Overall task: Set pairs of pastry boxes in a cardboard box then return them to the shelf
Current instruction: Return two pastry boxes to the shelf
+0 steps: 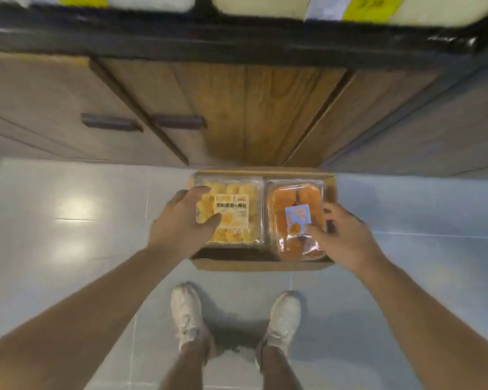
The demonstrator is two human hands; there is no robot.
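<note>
Head view looks straight down at a cardboard box (261, 264) on the tiled floor (68, 220), just in front of a wooden cabinet (251, 114). I see my left hand (178, 220) gripping the near-left corner of the yellow pastry box (233, 211), thumb on the lid and fingers (200, 190) curled over its left edge. My right hand (347, 237) holds the orange pastry box (295, 218) at its right side, thumb pressed on the lid near the blue label; its other fingers are partly hidden, but the hold looks firm.

Both packs sit side by side within the carton, the orange one tilted, its near end riding over the carton's near wall. I judge the step to be seating this pair. To do it well I would push the orange pack away from me until it drops flat, keep both lids level, and avoid squeezing the thin clear plastic.

Count: two pastry boxes, one carton, two hands, two white shoes (186, 313). Shelf goods at the far edge are too blurred to count.
</note>
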